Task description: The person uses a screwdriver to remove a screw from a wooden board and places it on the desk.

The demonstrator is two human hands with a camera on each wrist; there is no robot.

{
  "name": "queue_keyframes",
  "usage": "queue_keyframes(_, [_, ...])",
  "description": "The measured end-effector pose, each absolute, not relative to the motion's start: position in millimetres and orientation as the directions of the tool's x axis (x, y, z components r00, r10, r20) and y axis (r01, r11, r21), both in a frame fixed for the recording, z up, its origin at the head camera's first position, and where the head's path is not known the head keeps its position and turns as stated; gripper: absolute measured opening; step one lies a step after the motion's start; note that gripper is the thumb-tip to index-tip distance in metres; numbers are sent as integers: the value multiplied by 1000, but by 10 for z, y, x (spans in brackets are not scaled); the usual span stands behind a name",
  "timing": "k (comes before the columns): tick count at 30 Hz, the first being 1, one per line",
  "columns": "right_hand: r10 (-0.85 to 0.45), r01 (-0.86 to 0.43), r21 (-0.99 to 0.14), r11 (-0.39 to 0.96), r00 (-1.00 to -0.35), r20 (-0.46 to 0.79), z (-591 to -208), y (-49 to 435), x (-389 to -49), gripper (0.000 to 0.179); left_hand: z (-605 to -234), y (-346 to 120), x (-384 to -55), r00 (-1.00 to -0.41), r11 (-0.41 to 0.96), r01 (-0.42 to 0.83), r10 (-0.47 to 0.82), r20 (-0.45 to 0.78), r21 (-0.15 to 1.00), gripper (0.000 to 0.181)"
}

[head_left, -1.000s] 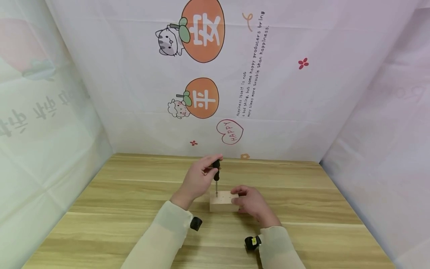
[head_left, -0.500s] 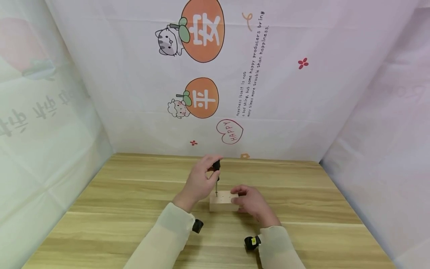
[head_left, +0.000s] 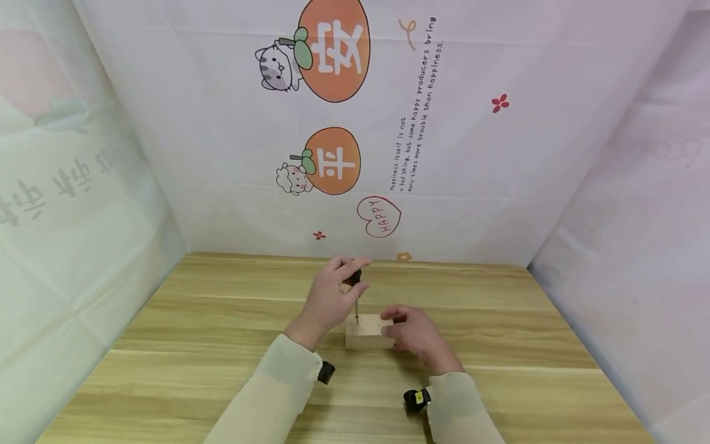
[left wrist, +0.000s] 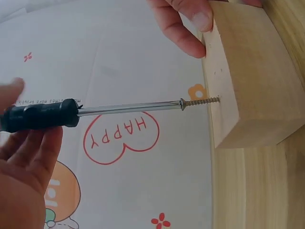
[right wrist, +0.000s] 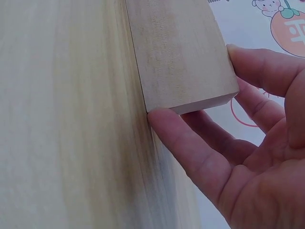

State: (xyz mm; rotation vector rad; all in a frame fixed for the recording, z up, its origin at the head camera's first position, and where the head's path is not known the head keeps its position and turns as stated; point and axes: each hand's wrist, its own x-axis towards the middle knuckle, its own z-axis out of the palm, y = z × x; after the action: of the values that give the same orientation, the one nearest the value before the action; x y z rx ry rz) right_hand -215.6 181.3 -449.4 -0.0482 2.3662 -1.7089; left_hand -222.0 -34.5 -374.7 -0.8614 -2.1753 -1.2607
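Note:
A pale wooden block [head_left: 368,341] rests on the table. Into its upper face, near the left end, a screw [left wrist: 201,101] stands with most of its thread exposed. The tip of a black-handled screwdriver [left wrist: 128,109] meets the screw head, its shaft roughly upright in the head view. My left hand [head_left: 326,301] holds the handle, fingers along one side; in the left wrist view a blurred digit lies off the other side. At the block's right end my right hand [head_left: 417,337] grips it, its fingers [right wrist: 190,148] spread over the end and edges.
The wood-grained table [head_left: 222,345] runs back to a white printed cloth [head_left: 466,154], with more cloth hanging at both sides. Small holes show in the block's top face beside the screw. Black wrist cameras sit at both cuffs.
My left hand has shifted round the screwdriver handle, its thumb and index finger reaching further past it. The screwdriver still stands on the screw. My right hand and the block look unmoved.

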Motion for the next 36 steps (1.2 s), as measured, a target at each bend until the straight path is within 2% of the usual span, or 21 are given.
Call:
queue_keyframes(4, [-154,105,-941,321,-975,-161,-4487,1805,-2149,22,-3760,-372,-2227,-732,334,681,320,601,651,50])
queue_keyframes(7, [-153,105,-943,315,-975,-160,-4484,1802,-2151,22,-3743,-378,-2219,-733,304,679,313,603,668,54])
queue_keyframes(11, [-156,98,-944,317,-976,-153,-4488,1802,-2148,23,-3728,-370,-2203,-730,364,681,267,629,636,55])
queue_keyframes(15, [-163,95,-942,321,-975,-154,-4494,1796,-2136,24,-3736,-364,-2177,-768,443,623,191,611,645,50])
queue_keyframes(18, [-159,102,-941,322,-974,-160,-4497,1790,-2135,24,-3760,-376,-2179,-777,450,612,189,600,651,50])
queue_keyframes(25, [-152,107,-943,315,-975,-162,-4485,1796,-2148,24,-3706,-409,-2206,-748,251,658,334,574,710,56])
queue_keyframes(28, [-147,109,-942,317,-976,-162,-4485,1801,-2153,23,-3692,-411,-2222,-738,273,671,330,589,689,54])
queue_keyframes(33, [-155,101,-941,324,-975,-158,-4483,1798,-2143,23,-3699,-410,-2215,-712,393,696,271,648,600,56])
queue_keyframes(36, [-163,103,-943,318,-973,-161,-4472,1801,-2137,24,-3708,-407,-2214,-711,389,698,267,651,602,56])
